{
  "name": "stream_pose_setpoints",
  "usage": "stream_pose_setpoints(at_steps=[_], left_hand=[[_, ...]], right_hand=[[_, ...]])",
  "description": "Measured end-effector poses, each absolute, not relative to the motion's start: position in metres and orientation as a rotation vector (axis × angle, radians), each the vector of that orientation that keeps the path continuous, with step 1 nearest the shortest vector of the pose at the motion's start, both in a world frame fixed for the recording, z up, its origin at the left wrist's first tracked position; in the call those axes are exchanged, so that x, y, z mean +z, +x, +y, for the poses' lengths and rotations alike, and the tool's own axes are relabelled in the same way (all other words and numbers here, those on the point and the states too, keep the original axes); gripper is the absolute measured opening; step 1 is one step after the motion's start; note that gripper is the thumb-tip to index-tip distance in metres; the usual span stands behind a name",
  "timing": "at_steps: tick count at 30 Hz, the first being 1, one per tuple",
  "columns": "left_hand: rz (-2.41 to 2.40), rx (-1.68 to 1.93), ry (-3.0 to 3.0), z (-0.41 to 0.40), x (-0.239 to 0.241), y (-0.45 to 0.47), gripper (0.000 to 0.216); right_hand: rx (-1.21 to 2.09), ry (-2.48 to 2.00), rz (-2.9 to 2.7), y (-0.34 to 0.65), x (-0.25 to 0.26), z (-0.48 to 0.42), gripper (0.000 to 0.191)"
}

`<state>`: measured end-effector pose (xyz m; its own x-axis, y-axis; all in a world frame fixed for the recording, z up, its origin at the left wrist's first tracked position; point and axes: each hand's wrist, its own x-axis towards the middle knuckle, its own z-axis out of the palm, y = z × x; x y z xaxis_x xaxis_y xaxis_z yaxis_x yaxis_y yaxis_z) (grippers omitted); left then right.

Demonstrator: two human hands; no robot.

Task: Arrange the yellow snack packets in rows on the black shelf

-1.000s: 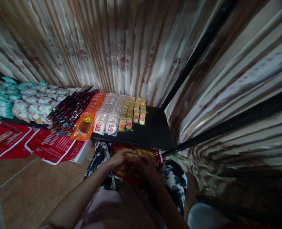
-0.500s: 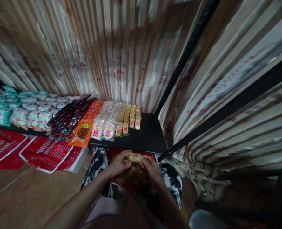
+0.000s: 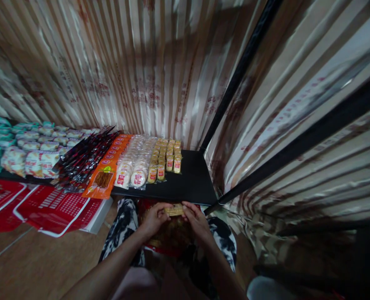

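Note:
A small yellowish wrapped snack pack [image 3: 174, 210] is held between my two hands, above my lap. My left hand [image 3: 155, 217] pinches its left end, and my right hand [image 3: 196, 217] grips its right end. Below them, between my knees, lies a red bag [image 3: 163, 251] with yellowish packs inside, partly hidden by my hands. On the black shelf [image 3: 191, 183] in front stand rows of similar small yellow packs [image 3: 161, 170]. Left of these are clear-wrapped round white crackers [image 3: 138, 178].
Farther left on the shelf lie an orange packet [image 3: 103, 180], a pile of dark shiny packets [image 3: 85, 160], and white and teal packs [image 3: 41, 162]. Red bags [image 3: 56, 206] rest below. Striped curtain [image 3: 160, 83] hangs behind; black poles [image 3: 235, 89] slant at the right.
The view has shifted slightly, so the shelf goods appear farther left and lower. Both hands keep hold of the snack pack, which is turned a little between the fingers.

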<state>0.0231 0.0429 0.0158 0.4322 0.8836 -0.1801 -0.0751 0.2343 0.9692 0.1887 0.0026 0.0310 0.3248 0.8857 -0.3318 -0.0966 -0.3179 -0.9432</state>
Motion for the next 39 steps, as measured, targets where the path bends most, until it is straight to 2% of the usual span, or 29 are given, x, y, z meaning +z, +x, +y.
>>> stream_pose_setpoints(at_steps=[8, 15, 20, 28, 32, 37, 39], left_hand=[[0.953, 0.780, 0.881, 0.046, 0.032, 0.021, 0.035], [0.942, 0.796, 0.656, 0.050, 0.043, 0.025, 0.026], [0.963, 0.773, 0.600, 0.053, 0.048, 0.029, 0.017], [0.975, 0.777, 0.543, 0.054, 0.052, 0.031, 0.017], [0.960, 0.809, 0.666, 0.063, 0.052, 0.036, 0.026], [1.114, 0.744, 1.115, 0.083, 0.057, 0.039, 0.035], [1.183, 0.707, 1.397, 0.091, 0.063, 0.039, 0.035]], right_hand=[[1.276, -1.528, -0.904, 0.189, 0.042, 0.009, 0.054], [1.406, -1.366, -1.002, 0.195, 0.042, 0.013, 0.054], [1.308, -1.408, -1.001, 0.195, 0.040, 0.021, 0.050], [1.312, -1.424, -0.973, 0.195, 0.037, 0.030, 0.047], [1.293, -1.412, -0.947, 0.197, 0.036, 0.032, 0.044], [1.277, -1.434, -0.919, 0.195, 0.027, 0.029, 0.045], [1.112, -1.524, -1.009, 0.194, 0.022, 0.029, 0.048]])
